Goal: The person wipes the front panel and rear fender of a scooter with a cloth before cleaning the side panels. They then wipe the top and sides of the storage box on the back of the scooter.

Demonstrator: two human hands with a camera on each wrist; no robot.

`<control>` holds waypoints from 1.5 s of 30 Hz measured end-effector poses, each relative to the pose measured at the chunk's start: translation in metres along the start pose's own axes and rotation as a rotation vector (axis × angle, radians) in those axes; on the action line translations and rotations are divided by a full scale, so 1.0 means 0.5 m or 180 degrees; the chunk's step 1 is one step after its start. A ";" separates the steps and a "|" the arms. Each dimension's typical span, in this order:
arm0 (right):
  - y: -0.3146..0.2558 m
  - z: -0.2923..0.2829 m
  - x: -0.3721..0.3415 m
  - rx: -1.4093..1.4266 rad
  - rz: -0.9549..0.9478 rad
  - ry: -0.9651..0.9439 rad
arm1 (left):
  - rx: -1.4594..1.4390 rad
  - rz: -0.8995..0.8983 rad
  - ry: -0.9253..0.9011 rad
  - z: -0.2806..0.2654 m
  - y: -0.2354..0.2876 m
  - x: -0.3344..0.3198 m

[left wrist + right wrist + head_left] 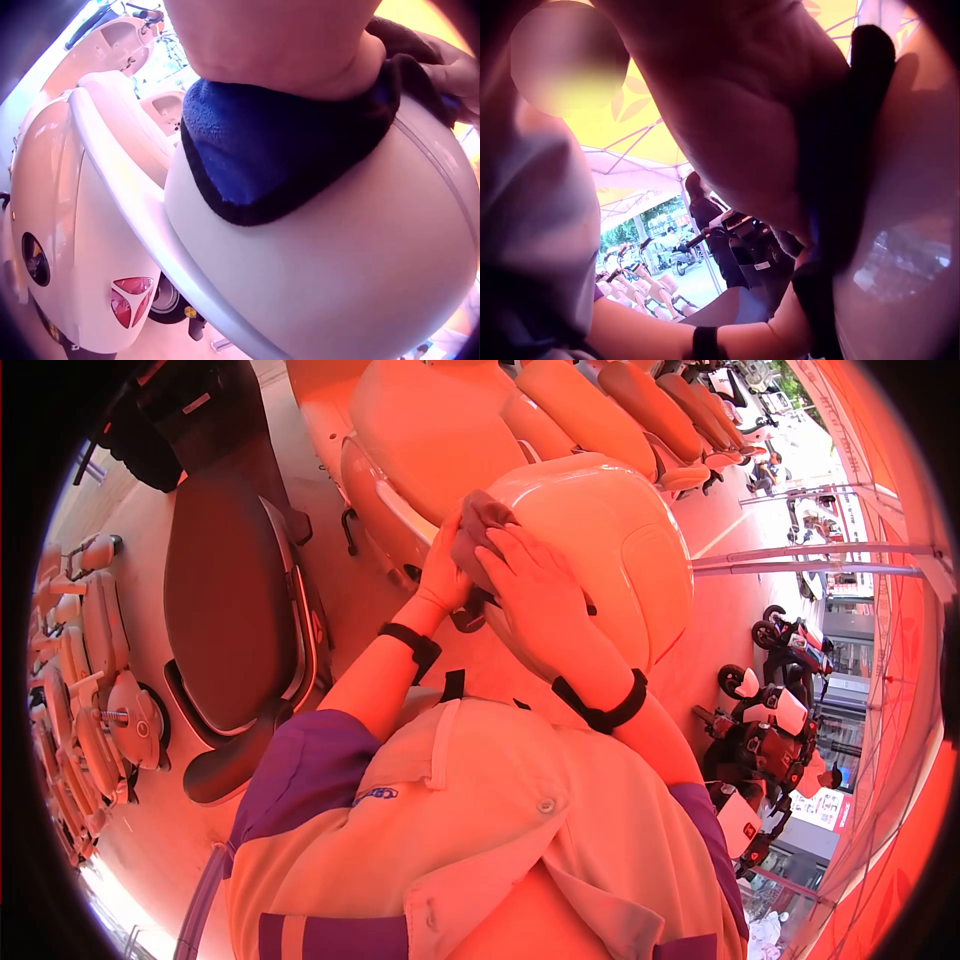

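Note:
A cloth (482, 525) is bunched between two hands at the near left edge of a pale, rounded scooter case (610, 550). The left hand (446, 572) grips it from the left. Over its right side bend the fingers of the right hand (540, 592). In the left wrist view the cloth (262, 150) looks blue with a dark edge and drapes on the pale shell (330, 255), below the left hand (277, 45). Dark cloth (840, 150) lies beside the right hand (742, 112) in the right wrist view; its fingertips are hidden there.
A dark scooter seat (235, 600) stands at the left. More scooters with pale seats (590, 415) line up beyond the case. Tent poles (810, 560) and parked scooters (775, 735) are at the right. A person in dark clothes (712, 232) stands in the background.

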State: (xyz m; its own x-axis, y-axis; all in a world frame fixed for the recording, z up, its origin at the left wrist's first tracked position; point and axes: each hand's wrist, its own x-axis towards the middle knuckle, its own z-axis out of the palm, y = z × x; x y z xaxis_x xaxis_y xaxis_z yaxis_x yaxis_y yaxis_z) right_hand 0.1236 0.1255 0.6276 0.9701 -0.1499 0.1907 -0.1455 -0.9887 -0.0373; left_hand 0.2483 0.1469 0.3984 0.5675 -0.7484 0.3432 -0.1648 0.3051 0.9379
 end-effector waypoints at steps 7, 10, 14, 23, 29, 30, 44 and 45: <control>-0.008 0.026 -0.030 -0.0034 0.0028 0.0528 | 0.3378 0.0747 -0.0775 -0.004 0.125 0.000; -0.016 -0.010 -0.097 0.0247 0.0220 0.0571 | 0.0854 0.0038 0.0706 0.043 0.186 -0.050; 0.011 -0.089 -0.205 0.0201 0.0490 0.0564 | 0.1888 0.1079 0.0164 0.078 0.309 -0.082; 0.048 -0.064 -0.376 0.0113 0.0835 0.1087 | 0.2395 0.1743 -0.0653 0.152 0.385 -0.143; 0.061 -0.080 -0.332 0.0307 0.0543 0.0717 | 0.2443 0.1432 -0.0355 0.141 0.384 -0.127; 0.063 -0.091 -0.323 0.0378 0.0450 0.0614 | 0.2522 0.1470 -0.0287 0.136 0.376 -0.120; 0.006 -0.078 -0.195 -0.0012 0.0683 -0.0142 | 0.1518 0.2240 0.0060 0.075 0.242 -0.056; -0.001 -0.069 -0.180 -0.0082 0.0662 -0.0135 | 0.1471 0.2193 0.0050 0.061 0.232 -0.054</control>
State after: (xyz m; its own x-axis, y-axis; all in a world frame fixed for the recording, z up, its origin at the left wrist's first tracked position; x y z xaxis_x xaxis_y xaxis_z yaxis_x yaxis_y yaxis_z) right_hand 0.0298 0.1392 0.6441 0.9259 -0.3509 0.1401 -0.3478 -0.9364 -0.0465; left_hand 0.1893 0.1843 0.4995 0.2289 -0.4731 0.8508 -0.7925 0.4170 0.4451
